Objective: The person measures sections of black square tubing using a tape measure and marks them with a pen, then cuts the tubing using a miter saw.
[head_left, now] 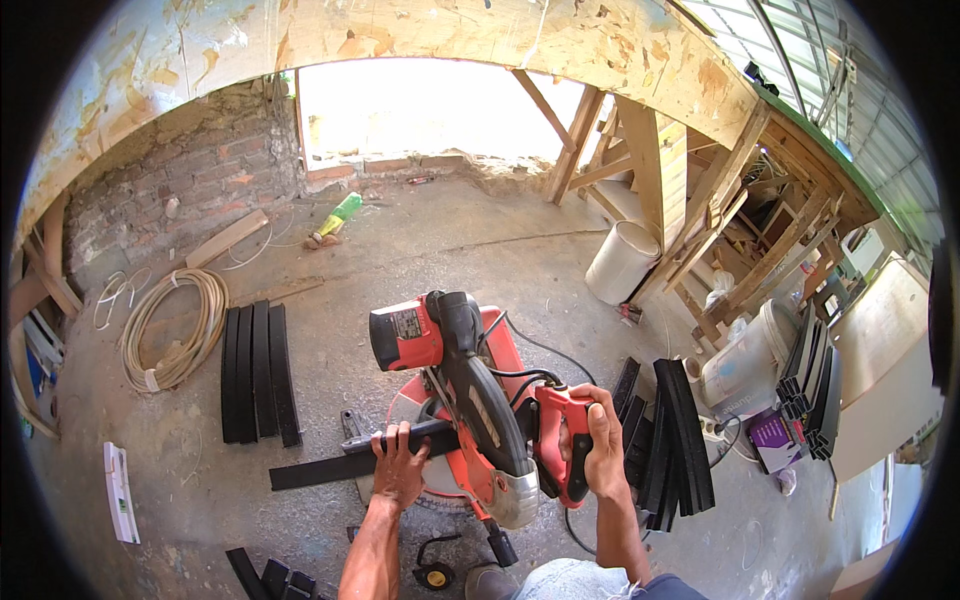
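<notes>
A red and black miter saw [488, 410] sits on the floor in front of me. My right hand [600, 440] is wrapped round its red handle [560, 430], on the right of the saw head. My left hand [398, 467] holds a long black bar [325, 470] down on the saw base, with its fingers over the top. The bar's left end sticks out past the base, and the saw head hides its other end. A tape measure [434, 577] lies on the floor near my foot, below the saw.
Black strips [260, 372] lie side by side at left, and more black pieces [680, 440] are piled at right. A coiled hose [178, 330], a green bottle [340, 215], a white bucket [622, 262] and a white offcut [120, 492] rest on the floor. The saw's cable runs behind it.
</notes>
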A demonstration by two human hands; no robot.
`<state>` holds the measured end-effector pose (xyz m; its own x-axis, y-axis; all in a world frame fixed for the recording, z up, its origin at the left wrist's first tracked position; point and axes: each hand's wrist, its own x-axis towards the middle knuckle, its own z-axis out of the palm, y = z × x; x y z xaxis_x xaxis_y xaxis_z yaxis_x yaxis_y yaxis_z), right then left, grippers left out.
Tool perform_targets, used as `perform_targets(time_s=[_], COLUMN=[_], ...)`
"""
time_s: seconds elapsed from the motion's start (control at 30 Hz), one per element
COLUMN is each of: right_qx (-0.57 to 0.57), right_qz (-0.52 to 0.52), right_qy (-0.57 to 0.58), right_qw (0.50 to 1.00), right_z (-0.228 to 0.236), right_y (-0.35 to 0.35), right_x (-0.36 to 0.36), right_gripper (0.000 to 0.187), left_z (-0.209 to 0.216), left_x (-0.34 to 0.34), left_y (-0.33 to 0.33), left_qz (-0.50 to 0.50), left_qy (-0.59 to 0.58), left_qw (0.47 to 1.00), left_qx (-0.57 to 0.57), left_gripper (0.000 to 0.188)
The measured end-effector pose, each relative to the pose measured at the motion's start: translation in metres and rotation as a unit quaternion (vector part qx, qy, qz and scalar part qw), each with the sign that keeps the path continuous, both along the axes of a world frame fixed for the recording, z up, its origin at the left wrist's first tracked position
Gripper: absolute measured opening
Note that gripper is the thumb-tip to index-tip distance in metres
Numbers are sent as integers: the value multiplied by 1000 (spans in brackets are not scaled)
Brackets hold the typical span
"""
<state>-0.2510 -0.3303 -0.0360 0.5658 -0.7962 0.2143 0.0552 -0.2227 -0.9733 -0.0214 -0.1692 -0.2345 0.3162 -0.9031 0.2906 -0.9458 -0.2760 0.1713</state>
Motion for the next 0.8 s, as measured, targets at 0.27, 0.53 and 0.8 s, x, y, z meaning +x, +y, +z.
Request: perform_targets(time_s=[0.27,0.53,0.8], right_qx=[9,3,-8], right_qz=[0,-1,-11], right_qy=[-19,-36,-48], right_qw=[1000,999,999], right_z=[-10,-19,-44], right_y=[5,10,18], right_x=[-6,-10,-22], right_gripper=[43,44,46], left_z=[-4,-4,-2], left_x=[1,1,0], left_y=[-1,-1,0], left_qz=[-2,-3,-1], left_qy=[4,6,6], left_qw=[1000,1000,1000], left_qx=[-5,-8,4], left_gripper=[40,42,41])
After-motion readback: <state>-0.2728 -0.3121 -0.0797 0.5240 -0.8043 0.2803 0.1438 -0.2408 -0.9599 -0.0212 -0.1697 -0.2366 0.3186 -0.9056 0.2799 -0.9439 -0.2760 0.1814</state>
